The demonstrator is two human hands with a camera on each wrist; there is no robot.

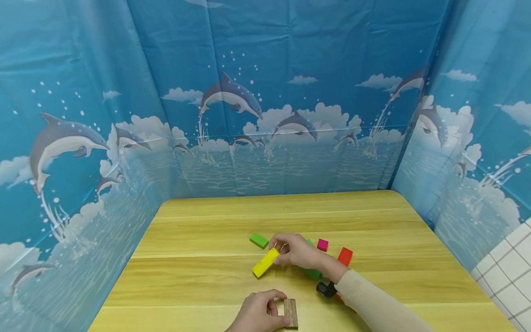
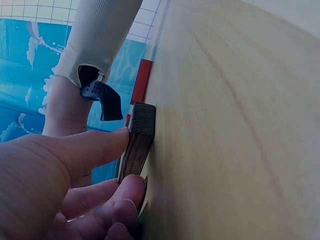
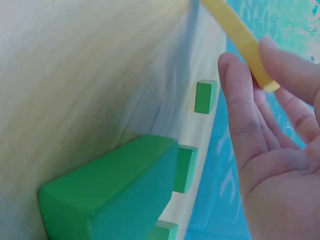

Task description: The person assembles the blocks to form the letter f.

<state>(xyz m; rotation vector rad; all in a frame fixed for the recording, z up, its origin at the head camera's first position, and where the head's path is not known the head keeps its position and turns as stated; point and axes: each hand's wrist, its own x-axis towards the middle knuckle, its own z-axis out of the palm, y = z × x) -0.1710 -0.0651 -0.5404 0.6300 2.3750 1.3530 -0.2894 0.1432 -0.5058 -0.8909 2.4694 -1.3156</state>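
Note:
Near the table's front edge, my left hand [image 1: 261, 311] grips a small brown wood-grain block [image 1: 291, 313] between thumb and fingers. The left wrist view shows this block [image 2: 139, 131] close against the tabletop, with the thumb on one side. Farther out, my right hand [image 1: 296, 251] pinches one end of a long yellow block [image 1: 265, 263], which points toward the front left. From the right wrist, the yellow block [image 3: 242, 42] appears between thumb and fingers, above the table surface. A light green block [image 1: 259, 240] lies just left of the right hand's fingertips.
Beyond the right forearm lies a magenta block [image 1: 322, 244], with a red block [image 1: 345, 256] to its right. Under the forearm, a dark green block [image 1: 313, 274] is partly hidden. A black wrist camera [image 1: 326, 289] sits at the right cuff. Dolphin-print curtains [image 1: 265, 161] enclose the wooden table [image 1: 186, 276].

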